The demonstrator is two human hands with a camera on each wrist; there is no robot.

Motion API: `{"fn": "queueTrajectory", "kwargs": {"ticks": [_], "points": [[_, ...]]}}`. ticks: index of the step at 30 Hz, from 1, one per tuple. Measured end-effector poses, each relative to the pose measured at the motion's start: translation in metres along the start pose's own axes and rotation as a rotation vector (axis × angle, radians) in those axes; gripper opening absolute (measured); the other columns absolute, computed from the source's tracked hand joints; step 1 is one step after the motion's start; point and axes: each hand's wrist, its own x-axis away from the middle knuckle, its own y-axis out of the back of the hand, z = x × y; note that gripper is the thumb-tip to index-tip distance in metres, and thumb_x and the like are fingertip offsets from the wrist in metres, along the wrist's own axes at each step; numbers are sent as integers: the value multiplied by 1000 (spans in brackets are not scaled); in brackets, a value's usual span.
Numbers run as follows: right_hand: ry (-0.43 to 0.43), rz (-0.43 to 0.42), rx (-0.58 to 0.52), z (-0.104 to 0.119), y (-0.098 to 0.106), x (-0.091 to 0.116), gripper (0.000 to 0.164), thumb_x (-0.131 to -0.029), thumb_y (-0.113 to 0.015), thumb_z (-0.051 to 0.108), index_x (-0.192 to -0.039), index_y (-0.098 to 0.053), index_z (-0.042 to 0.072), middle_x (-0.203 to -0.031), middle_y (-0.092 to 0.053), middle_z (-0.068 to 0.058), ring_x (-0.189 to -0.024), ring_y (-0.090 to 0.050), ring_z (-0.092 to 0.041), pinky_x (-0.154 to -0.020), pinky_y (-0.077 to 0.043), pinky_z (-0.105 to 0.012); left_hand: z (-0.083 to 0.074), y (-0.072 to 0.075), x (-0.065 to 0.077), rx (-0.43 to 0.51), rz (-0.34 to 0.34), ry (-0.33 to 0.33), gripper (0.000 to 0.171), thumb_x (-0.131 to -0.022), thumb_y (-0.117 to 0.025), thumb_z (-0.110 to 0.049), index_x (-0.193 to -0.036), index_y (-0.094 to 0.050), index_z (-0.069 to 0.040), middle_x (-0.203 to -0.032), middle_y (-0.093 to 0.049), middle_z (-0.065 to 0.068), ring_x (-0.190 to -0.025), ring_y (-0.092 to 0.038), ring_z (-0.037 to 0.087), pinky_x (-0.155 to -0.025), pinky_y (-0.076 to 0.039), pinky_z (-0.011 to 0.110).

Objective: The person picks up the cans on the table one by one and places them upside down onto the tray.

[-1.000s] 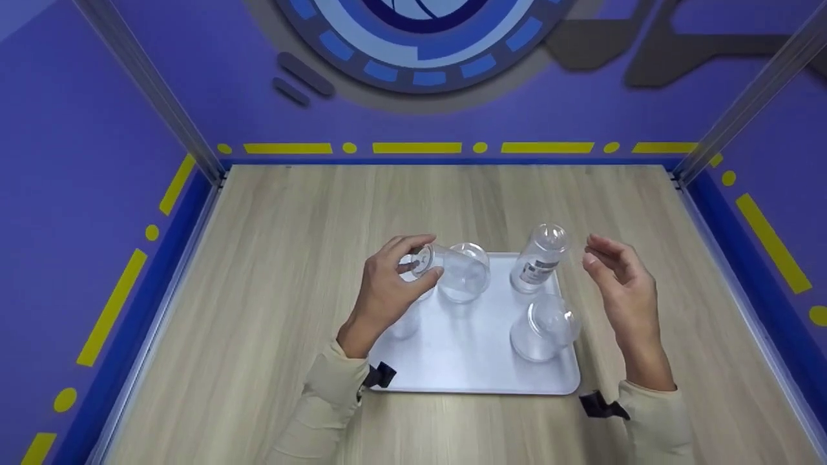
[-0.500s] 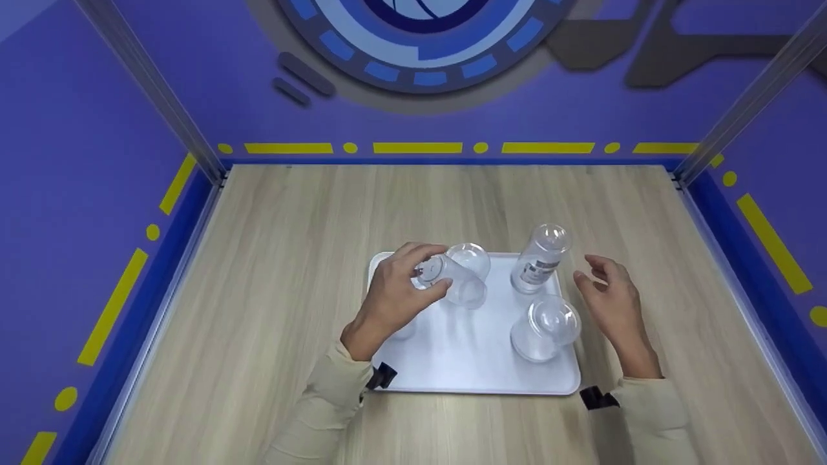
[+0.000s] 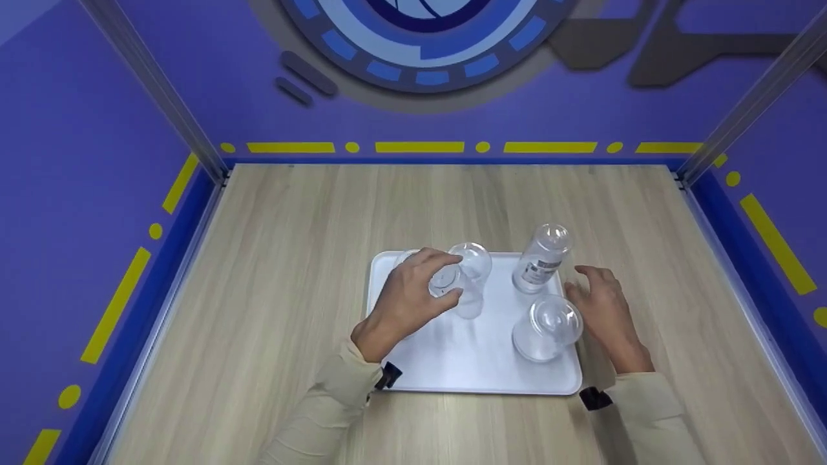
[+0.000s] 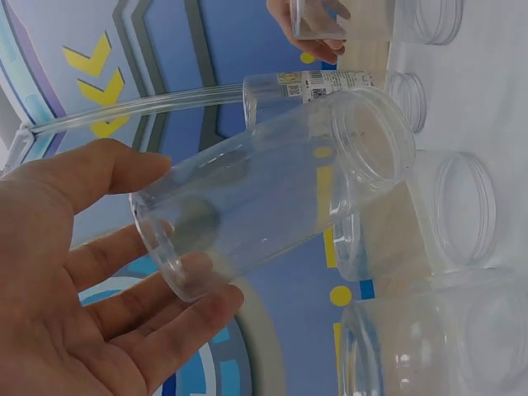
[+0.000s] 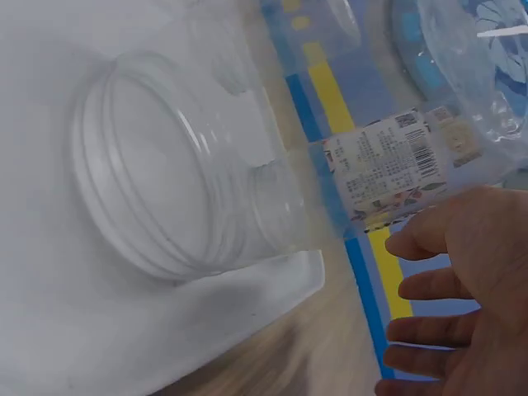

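Observation:
My left hand (image 3: 407, 297) grips a clear plastic jar (image 4: 272, 194) by its base, thumb on one side and fingers on the other. The jar is upside down and tilted, its threaded mouth toward the white tray (image 3: 446, 378); it looks held above it. My right hand (image 3: 606, 316) is just off the tray's right edge, fingers apart and holding nothing. Nearest to it are a wide clear jar (image 3: 546, 329) and a tall clear jar with a printed label (image 3: 539, 271), both mouth down on the tray. In the right wrist view the right thumb is near the label (image 5: 388, 169).
Another clear jar (image 3: 477, 255) stands at the tray's back, partly behind the held one. More clear jars on the left are largely hidden by my left hand. Around the tray lies a wood-grain table (image 3: 291, 290), bounded by blue-purple panels (image 3: 400, 123).
My left hand has shifted right and slightly toward me, and the held jar has swung closer to vertical. My right hand has moved left and nearer me, up to the tray's edge.

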Motion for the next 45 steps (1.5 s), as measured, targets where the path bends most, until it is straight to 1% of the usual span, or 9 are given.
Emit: {"fn": "queueTrajectory", "kwargs": {"ticks": [6,12,15,18,22,29,36,41,45], "points": [[67,2,112,-10,-9,0,47,-107,-62,21,-139,-56,-13,-137,-50,-39,-127,-46,-57,-98,-43,-72,-1,-6,0,-60,37,-28,41,-86,-87,-9,-125,-76,-7,-119,-72,6,-112,-69,25,-93,-56,37],[150,3,197,-20,-18,4,32,-107,-62,16,-128,-65,-8,-122,-54,-33,-112,-50,-51,-84,-47,-66,-2,-12,1,-131,96,-33,41,-86,-87,-12,-125,-76,-8,-118,-72,6,-111,-69,26,-93,-57,36],[186,22,241,-26,-22,6,27,-104,-61,11,-123,-66,-6,-118,-53,-32,-108,-51,-50,-80,-47,-65,-3,-15,1,-168,129,-33,40,-86,-86,-13,-125,-76,-7,-119,-72,6,-109,-69,27,-92,-57,37],[223,30,281,-31,-25,8,27,-98,-63,6,-121,-66,-6,-115,-54,-33,-104,-53,-51,-78,-48,-65,-3,-18,2,-201,167,-23,40,-87,-85,-14,-125,-76,-8,-122,-72,7,-109,-69,27,-91,-58,37],[241,30,297,-35,-28,8,27,-96,-62,3,-122,-65,-5,-114,-54,-33,-103,-53,-52,-76,-49,-65,-4,-21,2,-238,211,1,40,-88,-84,-15,-127,-75,-8,-127,-71,7,-109,-68,26,-90,-58,36],[262,26,320,-38,-28,7,28,-95,-63,3,-122,-65,-4,-114,-53,-32,-101,-54,-51,-74,-49,-65,-5,-26,0,-228,256,18,40,-89,-84,-13,-127,-75,-7,-129,-71,8,-106,-67,25,-88,-58,34],[259,17,353,-42,-31,9,27,-99,-64,9,-124,-64,1,-118,-53,-32,-105,-54,-51,-77,-49,-65,-4,-29,1,-249,279,0,38,-90,-83,-14,-126,-76,-7,-123,-72,8,-101,-67,24,-84,-57,31],[236,24,354,-43,-33,10,29,-100,-62,12,-127,-64,1,-119,-52,-31,-106,-54,-50,-79,-48,-64,-4,-30,1,-269,293,9,38,-90,-83,-15,-127,-76,-8,-123,-72,8,-101,-68,23,-83,-57,31],[244,19,352,-45,-34,10,30,-100,-62,12,-127,-64,-1,-118,-53,-31,-106,-54,-50,-81,-48,-64,-4,-32,0,-289,310,18,39,-91,-83,-16,-128,-76,-9,-122,-72,8,-101,-68,22,-83,-58,31]]}}
